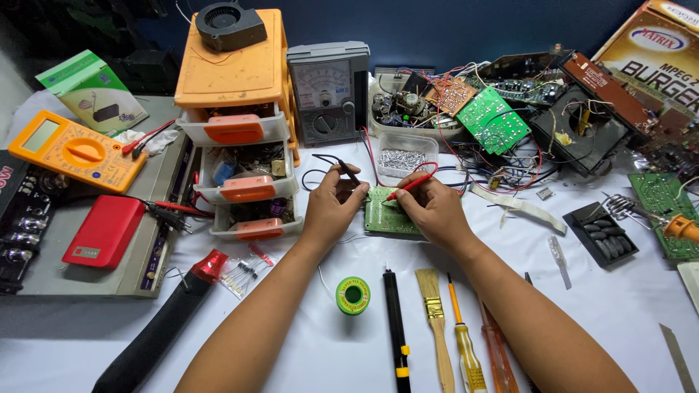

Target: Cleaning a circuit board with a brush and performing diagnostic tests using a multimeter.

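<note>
Probes are in both hands, one each, and both tips come down on the small green circuit board (389, 212) that lies flat on the white cloth (306, 349) between the hands. The left hand (331, 207) pinches the black probe (349, 173) like a pen, and the right hand (435, 211) is closed the same way on the red probe (408, 186). A pen grip probably gives fine control of the tips on close contacts, and both wrists rest on the cloth, which seems to steady them.

Beyond the fingers stands the grey analog meter (329, 91), upright with its dial towards the person, so it can be read without lifting the probes; the black and red leads run back towards it. Just near the wrists, on the person's side, lie a green solder spool (353, 295), a black pen-shaped tool (395, 320), a brush (435, 309) and a yellow-handled screwdriver (466, 349), in easy reach. Left of the left hand stands an orange drawer unit (244, 124).

The exact contacts under the tips are too small to tell, and the hands cover both side edges of the board. The meter needle is hard to make out. The tools are cut off at the lower edge.
</note>
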